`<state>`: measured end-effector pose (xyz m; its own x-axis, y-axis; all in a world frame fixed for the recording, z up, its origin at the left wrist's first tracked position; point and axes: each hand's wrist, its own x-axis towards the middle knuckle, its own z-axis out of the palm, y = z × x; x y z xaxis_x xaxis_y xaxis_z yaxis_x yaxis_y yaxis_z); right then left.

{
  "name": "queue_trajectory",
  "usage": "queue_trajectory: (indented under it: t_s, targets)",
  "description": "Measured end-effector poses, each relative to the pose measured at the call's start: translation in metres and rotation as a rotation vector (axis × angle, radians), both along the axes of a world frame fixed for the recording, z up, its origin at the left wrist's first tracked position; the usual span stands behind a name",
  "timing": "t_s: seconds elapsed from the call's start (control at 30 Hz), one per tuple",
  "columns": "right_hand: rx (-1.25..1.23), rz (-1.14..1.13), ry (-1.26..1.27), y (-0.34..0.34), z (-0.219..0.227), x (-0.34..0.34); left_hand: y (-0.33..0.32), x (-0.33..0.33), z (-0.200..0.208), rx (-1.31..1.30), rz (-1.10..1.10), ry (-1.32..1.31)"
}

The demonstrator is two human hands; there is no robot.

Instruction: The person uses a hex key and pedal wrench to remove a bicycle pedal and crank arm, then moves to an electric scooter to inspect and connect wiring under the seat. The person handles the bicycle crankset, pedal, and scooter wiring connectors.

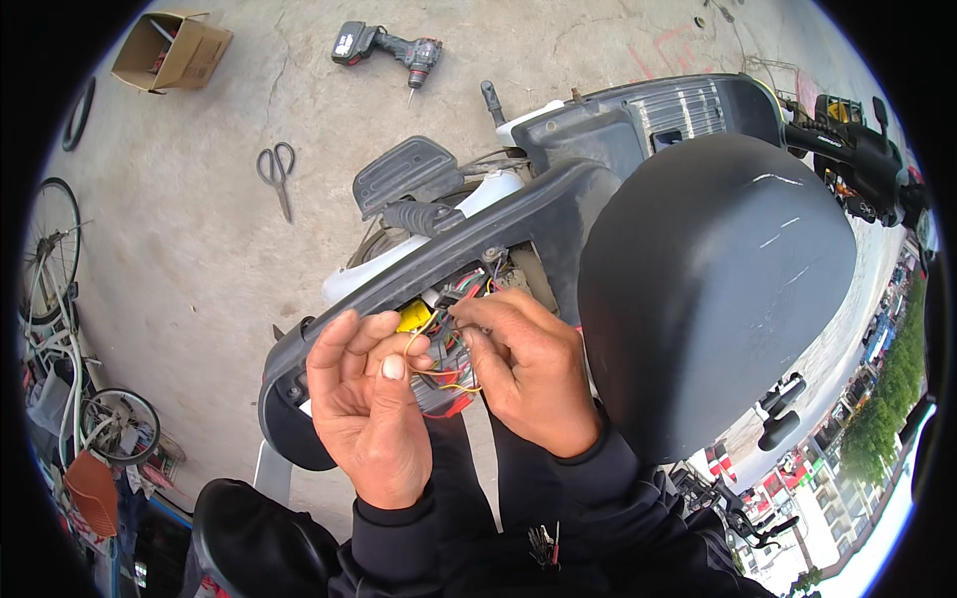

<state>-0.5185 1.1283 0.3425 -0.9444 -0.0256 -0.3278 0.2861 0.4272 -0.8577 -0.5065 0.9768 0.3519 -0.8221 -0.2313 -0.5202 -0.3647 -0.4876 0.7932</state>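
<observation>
Both hands work over the open compartment of an electric scooter (558, 214), where a bundle of coloured wires (461, 399) is exposed. My left hand (374, 424), palm turned up, pinches a thin yellow wire (427, 326) between thumb and forefinger. Just right of it, my right hand (543, 384) has its thumb and fingertips closed on a thin wire, partly hidden by the fingers. Behind the left fingertips a bright yellow piece (414, 316) sits among the wires. The scooter's black seat (708, 289) stands beside my right hand.
On the concrete floor beyond the scooter lie black-handled scissors (278, 179) and a cordless drill (394, 48). An open cardboard box (199, 55) stands at the far left. Bicycles (75, 339) line the left edge. Another black seat (254, 538) is at lower left.
</observation>
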Motion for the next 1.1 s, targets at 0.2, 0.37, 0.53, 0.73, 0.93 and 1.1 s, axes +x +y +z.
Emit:
queue_trajectory:
  t_s: [0.2,0.37,0.53,0.73,0.93,1.1]
  targets:
    - [-0.058,-0.329,0.094,-0.012,-0.003,0.039,0.002,0.018,-0.007,-0.407,-0.347,0.105]
    - [-0.359,-0.648,-0.025,-0.02,-0.001,0.074,-0.003,0.036,-0.013,-0.88,-0.69,0.315]
    - [-0.586,-0.785,-0.108,-0.012,-0.005,0.085,-0.014,0.047,-0.028,-0.98,-0.698,0.406]
    - [-0.468,-0.654,-0.086,-0.014,0.005,0.088,-0.017,0.056,-0.042,-0.941,-0.618,0.452]
    - [-0.291,-0.342,0.084,-0.002,-0.003,0.091,-0.019,0.06,-0.051,-0.908,-0.565,0.485]
    - [-0.37,-0.399,0.031,0.004,-0.009,0.094,-0.022,0.062,-0.055,-0.861,-0.534,0.469]
